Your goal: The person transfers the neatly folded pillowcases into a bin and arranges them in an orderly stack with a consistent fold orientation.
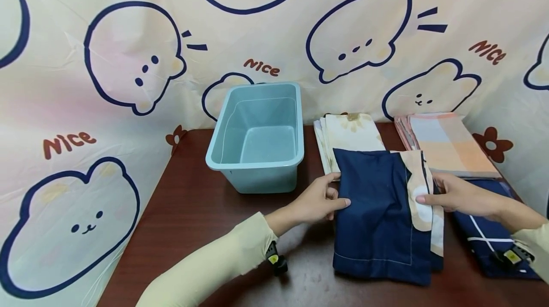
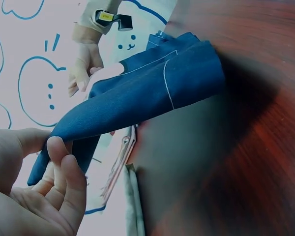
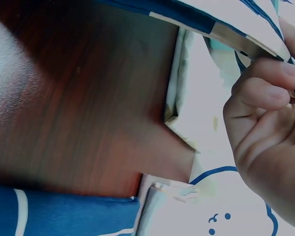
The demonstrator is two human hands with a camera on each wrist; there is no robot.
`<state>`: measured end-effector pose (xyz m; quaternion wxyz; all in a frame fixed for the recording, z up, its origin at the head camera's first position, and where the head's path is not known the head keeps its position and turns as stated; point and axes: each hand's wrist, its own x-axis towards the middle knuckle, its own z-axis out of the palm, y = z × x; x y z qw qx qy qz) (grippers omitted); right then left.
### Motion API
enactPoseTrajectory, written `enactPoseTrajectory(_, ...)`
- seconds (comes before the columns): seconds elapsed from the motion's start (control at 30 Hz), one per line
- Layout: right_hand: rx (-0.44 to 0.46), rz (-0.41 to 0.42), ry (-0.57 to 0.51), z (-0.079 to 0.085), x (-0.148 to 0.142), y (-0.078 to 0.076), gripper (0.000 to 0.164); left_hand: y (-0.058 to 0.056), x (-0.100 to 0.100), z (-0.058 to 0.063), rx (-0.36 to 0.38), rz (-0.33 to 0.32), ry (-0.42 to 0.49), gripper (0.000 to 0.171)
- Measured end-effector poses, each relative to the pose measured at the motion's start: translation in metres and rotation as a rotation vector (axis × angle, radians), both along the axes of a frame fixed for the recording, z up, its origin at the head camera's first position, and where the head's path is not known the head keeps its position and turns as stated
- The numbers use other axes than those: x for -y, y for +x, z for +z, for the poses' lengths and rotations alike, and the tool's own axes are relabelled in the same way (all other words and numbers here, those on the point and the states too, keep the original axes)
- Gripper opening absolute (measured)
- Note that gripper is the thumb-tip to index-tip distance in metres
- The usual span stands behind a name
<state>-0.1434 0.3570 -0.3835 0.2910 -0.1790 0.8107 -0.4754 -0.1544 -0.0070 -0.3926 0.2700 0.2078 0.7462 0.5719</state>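
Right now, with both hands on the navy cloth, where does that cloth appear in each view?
Head: right of centre, the navy cloth is held between the left hand and the right hand.
Left wrist: the navy cloth runs from the fingers at lower left to the upper middle.
Right wrist: the navy cloth shows partly, along the top edge.
Shared landmark: the red-brown tabletop.

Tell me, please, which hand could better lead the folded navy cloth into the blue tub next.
Probably the left hand, pinching the navy cloth nearer the blue tub; the right hand holds the far side.
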Motion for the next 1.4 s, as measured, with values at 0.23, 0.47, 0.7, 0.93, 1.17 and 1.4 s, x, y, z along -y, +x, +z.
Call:
enactPoseTrajectory(0.23, -0.016, -0.025, 0.038, 0.008, 0.005, -0.002, 0.032, -0.004, 0.006, 0.006, -0.042, -0.027, 0.0, 0.072)
enactPoseTrajectory(0.47, -0.007, -0.002, -0.049, 0.014, 0.009, -0.008, 0.025, -0.007, 0.011, 0.018, -0.046, -0.019, -0.008, 0.075)
enactPoseTrajectory(0.7, -0.016, -0.019, -0.05, 0.019, 0.013, -0.015, 0.026, -0.01, 0.016, 0.027, -0.09, -0.011, -0.014, 0.075)
enactPoseTrajectory(0.93, -0.031, -0.038, -0.03, 0.027, 0.018, -0.018, 0.029, -0.013, 0.02, 0.036, -0.104, -0.008, -0.021, 0.076)
enactPoseTrajectory(1.17, -0.053, -0.012, -0.039, 0.034, 0.025, -0.022, 0.033, -0.015, 0.031, 0.038, -0.099, 0.001, -0.059, 0.076)
enactPoseTrajectory(1.4, -0.07, -0.052, -0.003, 0.041, 0.031, -0.025, 0.048, -0.018, 0.037, 0.043, -0.09, 0.016, -0.058, 0.077)
